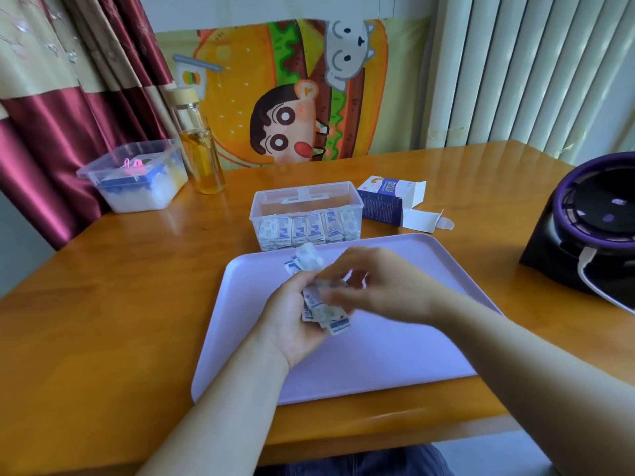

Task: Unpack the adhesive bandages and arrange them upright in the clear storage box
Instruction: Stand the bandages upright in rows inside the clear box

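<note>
Several loose bandages (323, 312) sit fanned in your left hand (292, 321), fingers curled round them at frame centre above the lavender tray (378, 359), while your right hand (378, 286) sits just right of them with bent fingers at the bundle (blurred, so I cannot tell whether it pinches one). From both hands the clear storage box (359, 201) lies straight up the frame, just past the tray's far edge, long axis left to right, upright bandages (305, 231) lining its near wall; your right hand looks slightly nearer.
</note>
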A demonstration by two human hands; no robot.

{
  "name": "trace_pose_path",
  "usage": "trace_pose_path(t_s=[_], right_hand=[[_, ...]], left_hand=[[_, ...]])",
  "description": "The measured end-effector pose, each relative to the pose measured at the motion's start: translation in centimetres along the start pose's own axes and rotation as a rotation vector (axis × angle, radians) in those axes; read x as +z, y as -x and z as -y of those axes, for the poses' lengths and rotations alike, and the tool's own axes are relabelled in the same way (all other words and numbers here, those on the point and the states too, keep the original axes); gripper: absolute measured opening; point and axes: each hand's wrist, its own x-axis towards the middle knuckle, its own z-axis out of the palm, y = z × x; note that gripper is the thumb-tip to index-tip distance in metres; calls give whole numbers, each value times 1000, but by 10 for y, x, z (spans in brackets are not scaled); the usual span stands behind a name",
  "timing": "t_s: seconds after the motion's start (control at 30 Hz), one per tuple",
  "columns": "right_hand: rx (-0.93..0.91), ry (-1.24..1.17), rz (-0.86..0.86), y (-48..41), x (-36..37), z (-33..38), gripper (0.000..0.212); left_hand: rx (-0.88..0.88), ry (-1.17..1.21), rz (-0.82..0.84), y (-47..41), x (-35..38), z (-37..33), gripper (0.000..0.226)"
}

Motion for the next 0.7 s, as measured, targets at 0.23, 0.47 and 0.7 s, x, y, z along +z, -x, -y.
trace_pose_path(t_s=[0.23, 0.47, 0.7], right_hand=[[334, -471, -106, -18, 8, -18, 27], [415, -695, -166, -28, 19, -26, 5], [406, -674, -321, -32, 10, -39, 13]], left_hand=[[-40, -250, 118, 10, -10, -6, 20], [48, -356, 58, 7, -17, -9, 15], [151, -237, -84, 1, -30, -23, 20]])
